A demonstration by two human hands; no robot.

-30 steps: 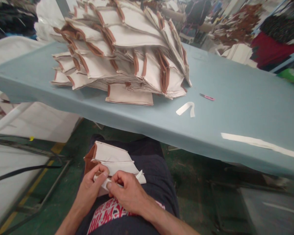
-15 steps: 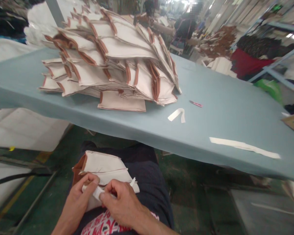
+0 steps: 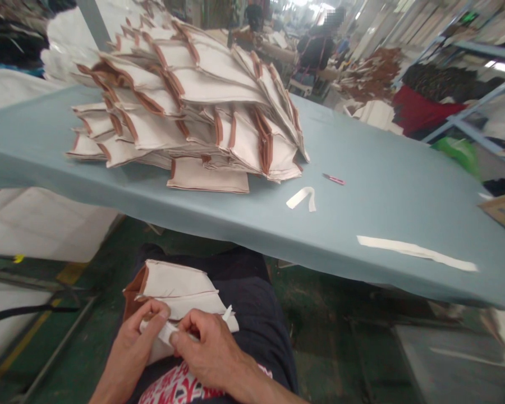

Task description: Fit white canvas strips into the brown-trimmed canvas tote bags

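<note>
On my lap lies a cream fabric piece (image 3: 177,279) with a brown side panel (image 3: 135,292), like the sewn pieces in the pile. My left hand (image 3: 142,335) pinches a narrow white strip (image 3: 165,333) at the near edge of this piece, thumb and fingers closed. Close beside it, my right hand (image 3: 208,342) pinches the same strip, and a thin white end pokes out beyond its knuckles. The fingertips and the lower part of the piece are partly hidden.
A blue-grey covered table (image 3: 374,185) stands in front, bearing a big pile of cream-and-brown sewn pieces (image 3: 219,78). To its right lie small pink-handled snips (image 3: 334,179), a bent white strip (image 3: 302,197) and a long white strip (image 3: 416,251). Another person (image 3: 313,53) sits far behind.
The view has shifted slightly. Both hands keep almost the same pinch on the strip, and the piece on my lap stays in place.
</note>
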